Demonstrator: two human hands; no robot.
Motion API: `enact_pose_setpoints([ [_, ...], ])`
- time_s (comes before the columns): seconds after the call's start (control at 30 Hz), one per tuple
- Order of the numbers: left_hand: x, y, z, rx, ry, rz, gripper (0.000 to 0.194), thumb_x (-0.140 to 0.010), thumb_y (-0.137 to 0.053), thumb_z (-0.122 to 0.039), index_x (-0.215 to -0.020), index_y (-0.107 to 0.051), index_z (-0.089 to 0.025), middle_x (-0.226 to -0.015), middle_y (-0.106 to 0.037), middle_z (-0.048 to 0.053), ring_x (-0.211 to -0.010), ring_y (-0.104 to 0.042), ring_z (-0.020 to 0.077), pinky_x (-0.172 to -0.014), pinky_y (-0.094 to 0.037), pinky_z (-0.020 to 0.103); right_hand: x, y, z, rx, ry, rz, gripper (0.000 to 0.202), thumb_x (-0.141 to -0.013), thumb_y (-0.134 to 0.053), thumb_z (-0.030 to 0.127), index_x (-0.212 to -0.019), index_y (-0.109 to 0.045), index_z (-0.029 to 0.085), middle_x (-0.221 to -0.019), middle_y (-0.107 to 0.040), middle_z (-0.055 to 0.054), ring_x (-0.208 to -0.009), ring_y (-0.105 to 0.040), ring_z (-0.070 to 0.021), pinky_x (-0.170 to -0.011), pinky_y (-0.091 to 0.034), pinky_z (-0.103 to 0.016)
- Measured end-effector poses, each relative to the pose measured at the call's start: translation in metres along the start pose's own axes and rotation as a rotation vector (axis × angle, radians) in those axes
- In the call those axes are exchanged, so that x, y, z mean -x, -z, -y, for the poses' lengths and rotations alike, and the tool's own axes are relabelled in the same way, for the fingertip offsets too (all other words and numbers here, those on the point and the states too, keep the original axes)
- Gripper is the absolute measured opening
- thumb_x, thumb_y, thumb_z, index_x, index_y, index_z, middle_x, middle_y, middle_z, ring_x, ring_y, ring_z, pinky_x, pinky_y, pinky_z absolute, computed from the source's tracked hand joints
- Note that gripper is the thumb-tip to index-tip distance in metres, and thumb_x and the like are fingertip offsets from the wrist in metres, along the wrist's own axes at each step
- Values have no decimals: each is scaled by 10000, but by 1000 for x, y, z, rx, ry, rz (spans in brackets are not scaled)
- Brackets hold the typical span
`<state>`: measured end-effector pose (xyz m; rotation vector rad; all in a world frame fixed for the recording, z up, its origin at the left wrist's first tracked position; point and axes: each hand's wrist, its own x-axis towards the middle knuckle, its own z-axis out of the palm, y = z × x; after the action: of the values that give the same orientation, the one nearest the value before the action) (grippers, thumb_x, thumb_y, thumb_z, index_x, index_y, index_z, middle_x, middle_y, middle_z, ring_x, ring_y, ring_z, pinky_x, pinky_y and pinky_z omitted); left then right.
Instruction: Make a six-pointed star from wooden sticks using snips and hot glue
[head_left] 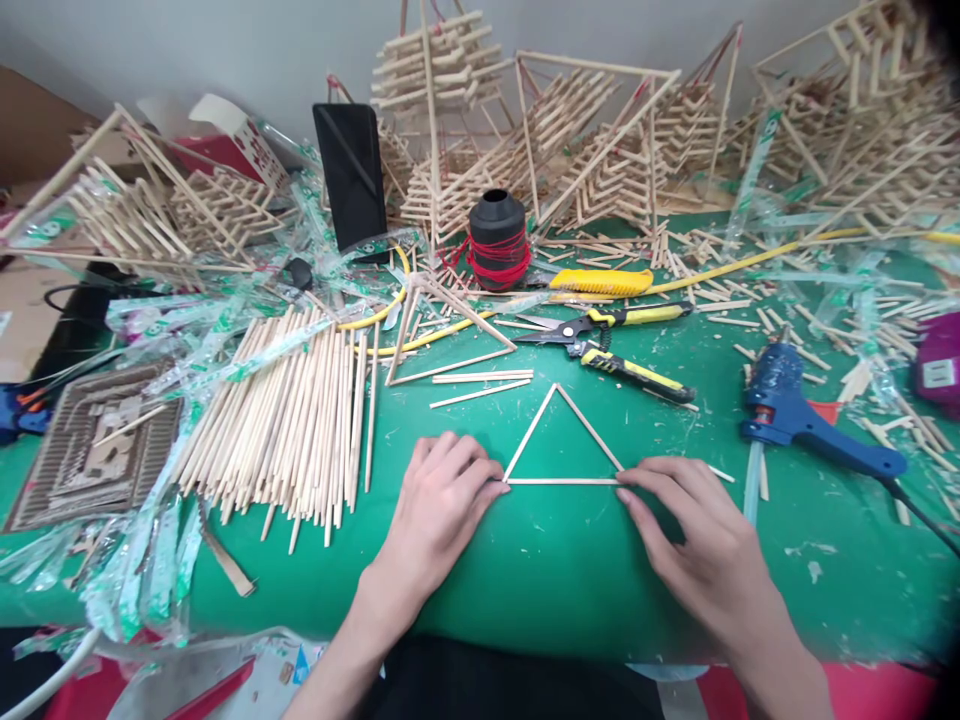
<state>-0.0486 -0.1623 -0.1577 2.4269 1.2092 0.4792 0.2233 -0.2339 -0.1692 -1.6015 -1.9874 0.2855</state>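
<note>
Three thin wooden sticks form a triangle (pixel 564 482) lying flat on the green tabletop (pixel 525 590). At its lower left corner my left hand (pixel 446 500) pinches the end of the bottom stick. My right hand (pixel 694 525) pinches the lower right corner, thumb and forefinger closed on the stick's other end. Just behind the triangle lie several loose sticks (pixel 482 377). Beyond them stands a small pyramid frame of sticks (pixel 451 368). To the left of my left hand rests a thick pile of sticks (pixel 281 430).
A blue glue gun (pixel 795 400), yellow-black shears (pixel 600 340) and a yellow cutter (pixel 600 283) lie behind and right. Red thread is wound on a black spool (pixel 499 245). A phone (pixel 351 180) leans near stick structures (pixel 615 170). A cardboard tray (pixel 52 475) sits far left.
</note>
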Motion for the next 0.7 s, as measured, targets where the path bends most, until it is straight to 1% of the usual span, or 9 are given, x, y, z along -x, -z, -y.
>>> enact_pose_setpoints([
  [0.23, -2, -3, 0, 22, -14, -11, 118, -1015, -616, -261, -935, -681, -202, -884, -684, 8, -831, -552, 172, -796, -345, 341, -1, 0, 1, -17, -5, -16, 152, -946, -637, 128, -1071, -633, 216, -1010, -645, -62, -951, -616, -196, -868, -497, -375],
  [0.47, -2, -1, -1, 14, -23, -14, 121, -1016, -614, -254, -931, -679, -199, -868, -688, 10, -821, -560, 173, -792, -347, 339, -1, -1, 1, -30, -23, -36, 169, -945, -643, 140, -1091, -643, 225, -1001, -669, -57, -933, -647, -203, -863, -512, -373],
  [0.7, -2, -3, -2, -1, -27, -44, 138, -1019, -610, -243, -910, -679, -195, -846, -693, 7, -798, -566, 163, -790, -359, 341, 0, -3, 1, -13, -33, -45, 140, -949, -635, 155, -1062, -654, 235, -986, -684, -49, -915, -668, -205, -884, -514, -389],
])
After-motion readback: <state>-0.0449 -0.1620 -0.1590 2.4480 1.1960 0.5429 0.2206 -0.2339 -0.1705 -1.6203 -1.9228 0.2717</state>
